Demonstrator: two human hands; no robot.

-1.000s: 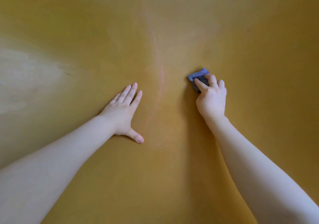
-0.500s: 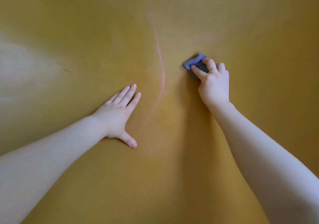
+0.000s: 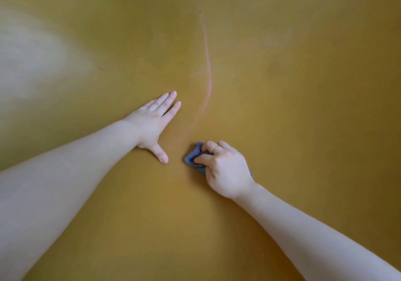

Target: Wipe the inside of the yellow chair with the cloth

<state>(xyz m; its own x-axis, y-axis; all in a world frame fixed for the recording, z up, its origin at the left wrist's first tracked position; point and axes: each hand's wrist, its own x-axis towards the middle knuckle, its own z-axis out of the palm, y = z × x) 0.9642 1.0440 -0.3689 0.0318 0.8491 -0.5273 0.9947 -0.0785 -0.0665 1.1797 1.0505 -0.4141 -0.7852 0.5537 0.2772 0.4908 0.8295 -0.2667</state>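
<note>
The right hand (image 3: 225,170) is gripping the cloth (image 3: 194,158) while the flat, open left hand (image 3: 155,120) is bracing on the yellow chair (image 3: 303,107), risking missing the pink streak (image 3: 208,72).

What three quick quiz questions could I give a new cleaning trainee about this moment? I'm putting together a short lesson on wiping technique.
1. True or false: the left hand lies flat on the chair and holds nothing.
2. Which hand grips the cloth? A) left B) right C) both
3. Fill in: a curved ____ streak marks the surface beyond the hands.

Key
1. True: its fingers are straight, thumb spread.
2. B: the right hand, with a ring on one finger, is curled round the cloth.
3. Pink: the cloth sits near its faint lower end, not on it.
</note>
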